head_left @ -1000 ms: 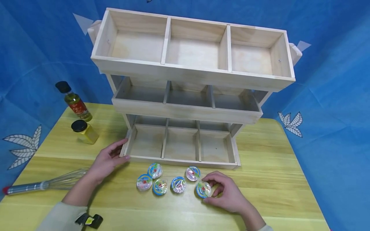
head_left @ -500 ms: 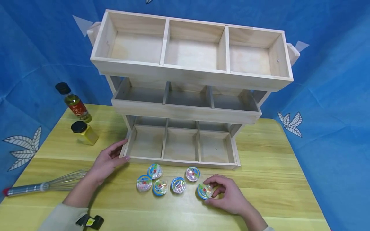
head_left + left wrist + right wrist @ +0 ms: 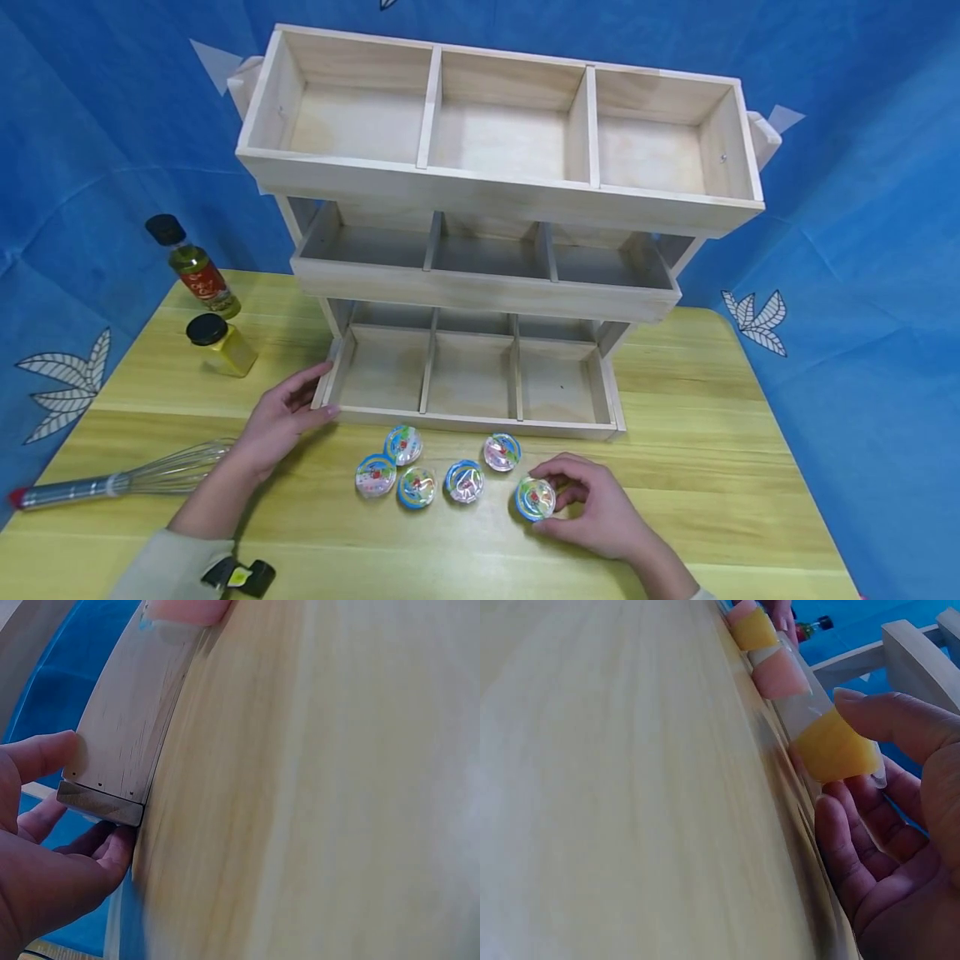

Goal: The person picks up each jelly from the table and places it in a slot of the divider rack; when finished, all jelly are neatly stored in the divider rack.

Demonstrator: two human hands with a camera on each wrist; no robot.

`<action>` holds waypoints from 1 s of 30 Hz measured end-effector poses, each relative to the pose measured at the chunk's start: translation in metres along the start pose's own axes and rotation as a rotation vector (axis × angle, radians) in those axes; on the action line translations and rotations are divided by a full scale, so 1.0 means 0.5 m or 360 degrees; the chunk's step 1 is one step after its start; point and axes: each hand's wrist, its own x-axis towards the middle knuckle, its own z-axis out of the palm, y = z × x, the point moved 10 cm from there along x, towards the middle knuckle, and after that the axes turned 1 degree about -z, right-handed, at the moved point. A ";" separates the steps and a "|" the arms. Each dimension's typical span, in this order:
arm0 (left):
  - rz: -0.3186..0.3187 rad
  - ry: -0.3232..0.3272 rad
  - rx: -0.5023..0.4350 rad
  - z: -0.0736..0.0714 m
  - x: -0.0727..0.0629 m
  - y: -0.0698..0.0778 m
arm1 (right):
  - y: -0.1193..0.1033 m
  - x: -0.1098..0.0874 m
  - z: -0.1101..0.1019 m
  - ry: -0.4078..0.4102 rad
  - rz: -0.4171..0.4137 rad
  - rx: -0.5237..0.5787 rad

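At the front left corner of the three-tier wooden rack (image 3: 480, 287), my left hand (image 3: 273, 421) holds the bottom tray's end; the left wrist view has the thumb and fingers on either side of the wooden corner (image 3: 101, 802). My right hand (image 3: 592, 508) pinches a small jelly cup (image 3: 536, 498) between thumb and fingers, low over the table. Its lid is printed blue and green, and its contents look yellow in the right wrist view. Left of it lie several more jelly cups, among them a pink one (image 3: 502, 452) and a yellow one (image 3: 416, 487).
A whisk (image 3: 127, 479) lies at the left of the table. Behind it stand a black-capped yellow jar (image 3: 222, 346) and an oil bottle (image 3: 198, 271). Each rack tier has three compartments. Blue cloth (image 3: 862, 208) hangs behind and at the sides.
My right hand has shifted slightly right and nearer to me, with the jelly cup in its fingers. The left hand stays on the rack, and the other cups lie as before.
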 end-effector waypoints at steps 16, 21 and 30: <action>-0.0033 0.0054 -0.0092 0.001 0.002 0.004 | -0.051 0.026 -0.058 0.0104 -0.0126 0.0073; -0.0027 0.0064 -0.0114 -0.001 0.001 0.002 | -0.085 0.050 -0.080 0.0128 -0.0192 0.0147; -0.0036 0.0058 -0.0115 -0.001 0.000 -0.006 | -0.121 0.102 -0.137 0.0257 -0.0189 0.0127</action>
